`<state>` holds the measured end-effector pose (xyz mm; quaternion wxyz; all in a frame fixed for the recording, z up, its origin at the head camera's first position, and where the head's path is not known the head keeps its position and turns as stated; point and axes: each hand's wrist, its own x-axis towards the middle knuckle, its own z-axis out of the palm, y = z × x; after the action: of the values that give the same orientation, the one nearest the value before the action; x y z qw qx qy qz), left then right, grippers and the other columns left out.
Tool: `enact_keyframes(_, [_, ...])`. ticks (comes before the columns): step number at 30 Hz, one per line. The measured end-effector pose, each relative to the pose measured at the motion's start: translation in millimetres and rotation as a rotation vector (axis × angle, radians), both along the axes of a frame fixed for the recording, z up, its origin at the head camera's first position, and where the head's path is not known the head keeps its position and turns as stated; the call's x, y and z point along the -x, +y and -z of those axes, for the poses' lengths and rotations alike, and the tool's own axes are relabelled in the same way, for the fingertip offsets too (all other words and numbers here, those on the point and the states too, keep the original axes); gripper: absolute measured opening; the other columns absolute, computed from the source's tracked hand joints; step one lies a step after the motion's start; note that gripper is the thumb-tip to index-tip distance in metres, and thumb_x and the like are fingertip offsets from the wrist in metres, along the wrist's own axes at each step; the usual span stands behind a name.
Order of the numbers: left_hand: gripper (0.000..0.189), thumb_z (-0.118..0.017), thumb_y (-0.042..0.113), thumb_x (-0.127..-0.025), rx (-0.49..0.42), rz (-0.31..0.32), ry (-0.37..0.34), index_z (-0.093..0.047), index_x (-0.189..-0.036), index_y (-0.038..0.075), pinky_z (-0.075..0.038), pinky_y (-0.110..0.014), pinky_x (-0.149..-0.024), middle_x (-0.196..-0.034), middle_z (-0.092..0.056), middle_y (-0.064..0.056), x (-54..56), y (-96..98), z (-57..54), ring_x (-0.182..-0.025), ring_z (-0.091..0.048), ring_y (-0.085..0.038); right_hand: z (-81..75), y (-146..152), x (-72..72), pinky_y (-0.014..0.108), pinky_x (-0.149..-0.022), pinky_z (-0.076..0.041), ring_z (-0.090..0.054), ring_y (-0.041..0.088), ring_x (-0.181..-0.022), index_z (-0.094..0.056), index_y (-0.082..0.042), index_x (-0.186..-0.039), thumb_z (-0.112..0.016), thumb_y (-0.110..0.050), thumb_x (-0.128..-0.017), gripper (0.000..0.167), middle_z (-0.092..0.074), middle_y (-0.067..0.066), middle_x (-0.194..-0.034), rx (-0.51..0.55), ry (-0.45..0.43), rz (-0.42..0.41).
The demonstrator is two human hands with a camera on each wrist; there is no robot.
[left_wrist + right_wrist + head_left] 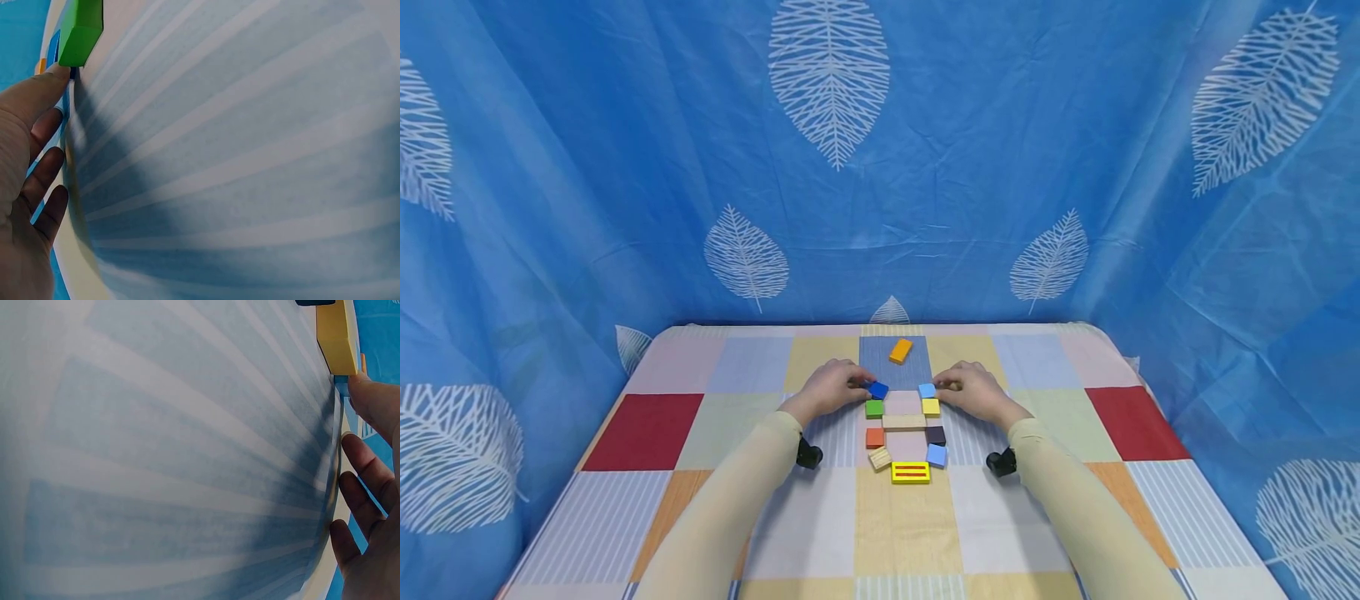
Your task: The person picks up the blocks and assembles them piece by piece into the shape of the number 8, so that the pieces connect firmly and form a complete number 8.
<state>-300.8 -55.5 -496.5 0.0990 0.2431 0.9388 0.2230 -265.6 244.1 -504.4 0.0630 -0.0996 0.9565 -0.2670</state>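
Observation:
In the head view my left hand (837, 388) pinches a dark blue block (878, 390) between thumb and index finger at the left top of a ring of blocks. Opposite it, my right hand (976, 392) pinches a light blue block (927, 391). A green block (874, 409) lies just nearer than the dark blue one, and a yellow block (931, 407) just nearer than the light blue one. The left wrist view shows the left thumb close by the green block (82, 31), with the other fingers spread. The right thumb is beside the yellow block (337, 337) in the right wrist view.
A long wooden block (904, 422) spans the ring's middle. Nearer are a red block (875, 437), black block (936, 436), wooden block (880, 457), blue block (937, 455) and yellow striped block (911, 473). An orange block (901, 351) lies beyond. A blue curtain (895, 250) surrounds the table.

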Motion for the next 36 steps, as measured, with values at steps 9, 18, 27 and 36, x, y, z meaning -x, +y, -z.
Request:
enact_keyframes(9, [0.028,-0.073,0.03,-0.097,0.011,0.005,0.001,-0.074,-0.124,0.023,-0.044,-0.039,-0.095,-0.108,-0.066,0.004,0.5,-0.2,0.4,-0.102,-0.054,-0.018,-0.1,0.3,0.0,0.044,-0.088,-0.039,-0.049,0.021,-0.102,-0.075,-0.022,-0.122,-0.071,-0.032,-0.097,0.027,-0.061,-0.005,-0.106,0.0,0.007,-0.005])
enact_keyframes(18, [0.028,-0.072,0.029,-0.098,0.002,0.002,-0.005,-0.075,-0.125,0.023,-0.043,-0.04,-0.097,-0.112,-0.067,0.005,0.3,0.0,0.4,-0.105,-0.053,-0.019,-0.1,0.1,-0.2,0.043,-0.089,-0.039,-0.049,0.022,-0.102,-0.075,-0.021,-0.122,-0.072,-0.031,-0.097,0.027,-0.062,-0.004,-0.106,0.005,0.009,-0.003])
enact_keyframes(27, [0.028,-0.071,0.029,-0.098,0.008,0.011,0.005,-0.075,-0.126,0.025,-0.043,-0.039,-0.095,-0.112,-0.067,0.005,-0.1,0.1,-0.1,-0.104,-0.053,-0.019,-0.6,0.6,-0.6,0.044,-0.088,-0.039,-0.048,0.022,-0.102,-0.075,-0.021,-0.122,-0.072,-0.031,-0.097,0.027,-0.062,-0.004,-0.106,0.002,0.012,-0.005])
enact_keyframes(36, [0.029,-0.071,0.03,-0.098,0.015,0.013,0.007,-0.075,-0.126,0.026,-0.043,-0.037,-0.094,-0.114,-0.067,0.005,0.0,-0.1,0.2,-0.103,-0.053,-0.018,-0.2,0.7,-0.6,0.044,-0.088,-0.039,-0.049,0.022,-0.102,-0.075,-0.022,-0.122,-0.072,-0.031,-0.097,0.027,-0.062,-0.004,-0.107,0.003,0.014,-0.005])
